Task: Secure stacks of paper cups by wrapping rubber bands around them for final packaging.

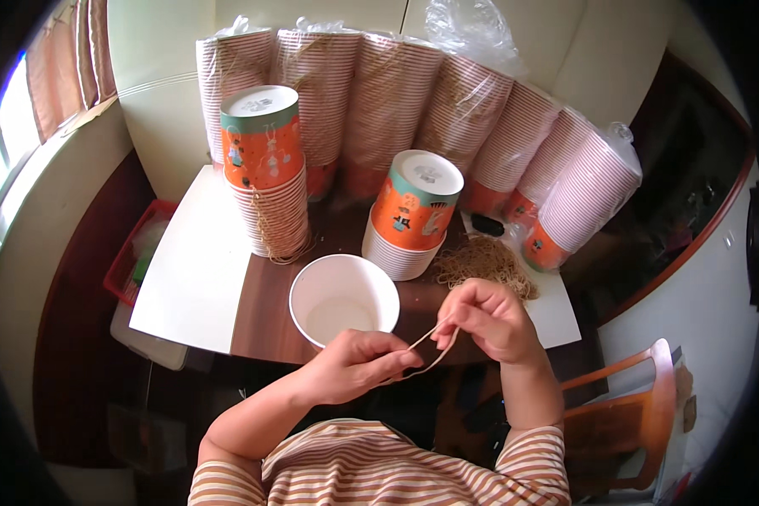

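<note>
My left hand [358, 364] and my right hand [489, 319] are both closed, fingers pinched on a thin tan cord [428, 339]. The cord runs between them in a narrow loop above the table's front edge. Just beyond my left hand stands an open paper bucket [346, 291] with a white inside. A tangled pile of similar tan cords [481, 263] lies beyond my right hand. Behind the open bucket is a short stack of upside-down orange and green paper buckets [413, 215]. To its left, a taller upside-down stack [266, 177] has cords hanging down its side.
Several tall bucket stacks in clear plastic [392, 110] line the back of the brown and white table [196, 270]. A small black object [487, 224] lies by the cord pile. A red crate [126, 261] stands at the left, a wooden chair [649, 413] at the right.
</note>
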Motion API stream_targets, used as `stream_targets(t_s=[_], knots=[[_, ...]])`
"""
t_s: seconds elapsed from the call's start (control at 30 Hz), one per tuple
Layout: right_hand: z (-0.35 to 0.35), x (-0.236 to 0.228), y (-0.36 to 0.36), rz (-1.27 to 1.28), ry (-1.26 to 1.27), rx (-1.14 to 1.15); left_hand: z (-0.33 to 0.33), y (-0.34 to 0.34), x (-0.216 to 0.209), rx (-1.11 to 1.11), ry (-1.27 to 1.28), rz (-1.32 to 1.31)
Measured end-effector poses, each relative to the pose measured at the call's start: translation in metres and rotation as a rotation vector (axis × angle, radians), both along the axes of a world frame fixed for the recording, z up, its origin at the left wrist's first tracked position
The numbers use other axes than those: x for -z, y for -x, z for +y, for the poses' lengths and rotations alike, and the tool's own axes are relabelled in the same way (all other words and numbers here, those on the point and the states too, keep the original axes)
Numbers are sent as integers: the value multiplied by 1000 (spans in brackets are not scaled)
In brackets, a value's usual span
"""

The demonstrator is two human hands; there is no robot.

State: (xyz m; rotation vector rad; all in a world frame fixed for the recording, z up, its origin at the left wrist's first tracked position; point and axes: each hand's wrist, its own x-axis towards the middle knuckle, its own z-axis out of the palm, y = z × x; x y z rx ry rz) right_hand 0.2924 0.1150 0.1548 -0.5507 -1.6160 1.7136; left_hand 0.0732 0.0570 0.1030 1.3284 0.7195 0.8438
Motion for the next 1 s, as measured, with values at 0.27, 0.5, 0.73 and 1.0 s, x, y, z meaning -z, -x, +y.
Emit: stream_targets(t_s=[0.27,0.5,0.73,1.0], knots=[[4,49,-29,258,193,155,-33,55,40,-194,121,65],[0,64,-18,-708,-877,865,-32,46,39,-140,173,48],[-35,48,10,-417,-768,468,-22,30,43,-58,271,-61],[-50,76,49,-363,-270,-3,-20,22,44,4,188,-60]])
